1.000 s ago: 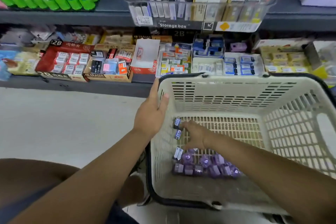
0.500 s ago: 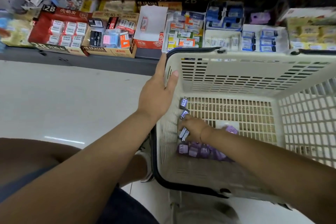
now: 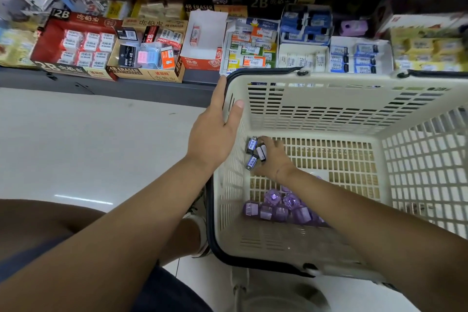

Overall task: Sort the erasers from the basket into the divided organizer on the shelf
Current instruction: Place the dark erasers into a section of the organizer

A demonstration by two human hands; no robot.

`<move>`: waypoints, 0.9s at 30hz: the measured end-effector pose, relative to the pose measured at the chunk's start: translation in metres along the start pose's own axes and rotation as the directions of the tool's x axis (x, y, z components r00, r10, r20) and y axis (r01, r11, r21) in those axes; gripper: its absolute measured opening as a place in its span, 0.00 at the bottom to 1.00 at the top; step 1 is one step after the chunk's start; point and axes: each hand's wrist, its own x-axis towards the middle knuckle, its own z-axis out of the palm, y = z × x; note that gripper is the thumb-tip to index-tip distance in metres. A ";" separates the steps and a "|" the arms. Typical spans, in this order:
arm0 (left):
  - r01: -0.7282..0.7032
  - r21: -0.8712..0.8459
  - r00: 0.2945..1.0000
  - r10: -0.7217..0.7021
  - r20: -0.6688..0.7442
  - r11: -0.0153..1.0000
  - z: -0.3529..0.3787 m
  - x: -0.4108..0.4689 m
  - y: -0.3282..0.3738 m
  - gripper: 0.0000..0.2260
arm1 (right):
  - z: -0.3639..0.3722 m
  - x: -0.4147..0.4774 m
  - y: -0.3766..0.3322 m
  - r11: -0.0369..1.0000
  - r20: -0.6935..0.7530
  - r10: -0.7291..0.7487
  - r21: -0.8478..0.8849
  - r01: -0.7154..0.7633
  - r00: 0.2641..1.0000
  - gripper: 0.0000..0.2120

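Head view: the cream plastic basket (image 3: 329, 78) with black handles stands on the pale floor (image 3: 88, 134) in front of the low shelf (image 3: 152, 86). The left hand (image 3: 215, 132) rests on the basket's near-left corner, its grip wide: fingers straight along the outside of the wall, thumb laid over the inside. The right hand (image 3: 273, 159) reaches down to the basket bottom by the left wall, its grip closed on a small cluster of blue-labelled erasers (image 3: 253, 152). Nearer the person, a pile of purple erasers (image 3: 278, 208) lies on the basket bottom, apart from that hand. On the shelf just behind the basket sits the white divided organizer (image 3: 304, 47), its compartments holding white and blue-wrapped erasers.
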 end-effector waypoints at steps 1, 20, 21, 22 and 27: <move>0.000 0.001 1.000 0.000 -0.002 1.000 0.000 0.000 0.000 0.27 | 0.002 0.000 -0.006 0.998 0.046 -0.021 -0.059 0.023 0.999 0.47; -0.009 0.020 1.000 0.010 -0.017 1.000 0.001 0.000 0.000 0.27 | 0.008 0.019 0.001 0.924 0.009 -0.180 -0.341 0.172 0.984 0.42; -0.010 0.022 1.000 0.011 -0.020 1.000 0.000 0.000 -0.001 0.27 | 0.009 0.021 0.000 0.929 0.007 -0.177 -0.330 0.169 0.984 0.41; -0.009 0.023 1.000 0.010 -0.021 1.000 0.000 0.000 -0.001 0.27 | 0.009 0.022 0.000 0.932 0.003 -0.176 -0.323 0.167 0.984 0.40; -0.016 0.034 1.000 0.017 -0.021 0.999 0.001 0.000 -0.002 0.27 | 0.008 0.023 0.001 0.926 0.006 -0.183 -0.335 0.174 0.983 0.35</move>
